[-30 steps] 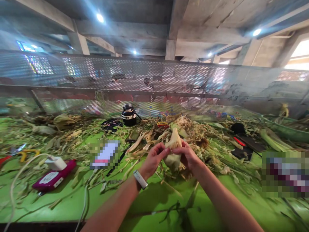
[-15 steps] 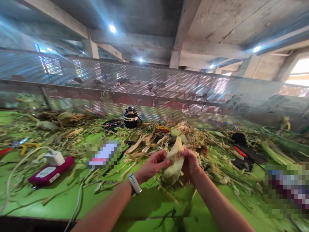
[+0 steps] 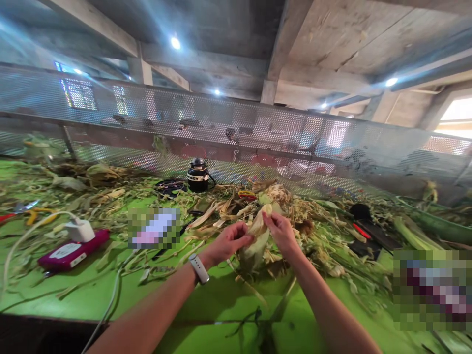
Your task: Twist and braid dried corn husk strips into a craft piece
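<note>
A pale, folded corn husk (image 3: pixel 254 250) stands out in front of me, narrow at the top and wider below. My left hand (image 3: pixel 232 241) pinches its left side between thumb and fingers. At the upper right, my right hand (image 3: pixel 280 231) is closed on the husk near its tip. The husk's lower end hangs just above the green table (image 3: pixel 206 305). Dry husk strips (image 3: pixel 217 214) lie heaped behind my hands, with a paler husk piece among them.
A black jar (image 3: pixel 198 178) stands before the perforated metal partition (image 3: pixel 221 137). To the left are a magenta power strip (image 3: pixel 70 256) with a white charger (image 3: pixel 79 230), a cable, a blurred-out phone (image 3: pixel 155 228) and scissors (image 3: pixel 25 209). A black-and-red tool (image 3: pixel 363 231) lies right.
My right hand has moved from the husk's right side up to its tip, its fingers now over the top. The left hand still pinches the left side. The view has shifted slightly.
</note>
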`<state>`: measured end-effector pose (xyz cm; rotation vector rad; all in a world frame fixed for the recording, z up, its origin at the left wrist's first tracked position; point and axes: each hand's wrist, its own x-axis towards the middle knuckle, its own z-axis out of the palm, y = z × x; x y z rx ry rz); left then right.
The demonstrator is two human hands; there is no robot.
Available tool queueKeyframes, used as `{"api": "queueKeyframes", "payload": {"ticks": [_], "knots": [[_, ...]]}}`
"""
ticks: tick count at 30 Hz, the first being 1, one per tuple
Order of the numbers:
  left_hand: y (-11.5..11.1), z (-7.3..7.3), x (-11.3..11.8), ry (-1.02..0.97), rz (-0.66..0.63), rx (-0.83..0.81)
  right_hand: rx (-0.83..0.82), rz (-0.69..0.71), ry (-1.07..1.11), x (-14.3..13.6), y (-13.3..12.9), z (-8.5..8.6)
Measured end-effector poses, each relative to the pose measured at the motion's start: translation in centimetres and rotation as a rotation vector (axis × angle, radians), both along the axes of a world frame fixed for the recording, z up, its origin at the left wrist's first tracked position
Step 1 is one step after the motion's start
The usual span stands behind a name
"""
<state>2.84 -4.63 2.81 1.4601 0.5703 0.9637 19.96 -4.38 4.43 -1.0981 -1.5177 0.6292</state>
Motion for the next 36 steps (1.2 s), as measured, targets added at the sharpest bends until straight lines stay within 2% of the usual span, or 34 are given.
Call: {"api": "queueKeyframes", "payload": {"ticks": [5,9,12,17,23,26,29,31,36], "knots": [[-0.2,-0.1,0.2,0.004,0.033,0.052,0.145,-0.212,-0.184,-0.5,-0.5,0.0],[-0.2,-0.7,0.5,0.037,0.029,0.078,0.141,-0.217,-0.123,-0.3,-0.4,-0.1],[-0.1,-1.1,0.6,0.080,0.037,0.118,0.073,-0.125,0.029,-0.3,-0.2,-0.1],[0.3,-1.2,0.6,0.054,0.239,0.155,-0.175,0.198,0.109,-0.7,-0.3,0.0],[0.8,-1.3,0.5,0.026,0.280,0.076,-0.453,0.396,0.141,-0.1,-0.2,-0.1],[1.0,-1.4,0.2,0.015,0.211,0.011,-0.471,0.423,0.106,0.1,-0.1,-0.3],[1.1,-1.4,-0.2,0.045,0.002,-0.117,-0.457,0.397,0.095,-0.1,-0.2,-0.2],[1.1,-1.2,-0.4,0.068,-0.078,-0.162,-0.437,0.384,0.142,-0.4,-0.2,-0.1],[1.0,-0.9,-0.4,0.053,-0.038,-0.187,-0.401,0.281,0.237,-0.6,0.0,-0.2]]}}
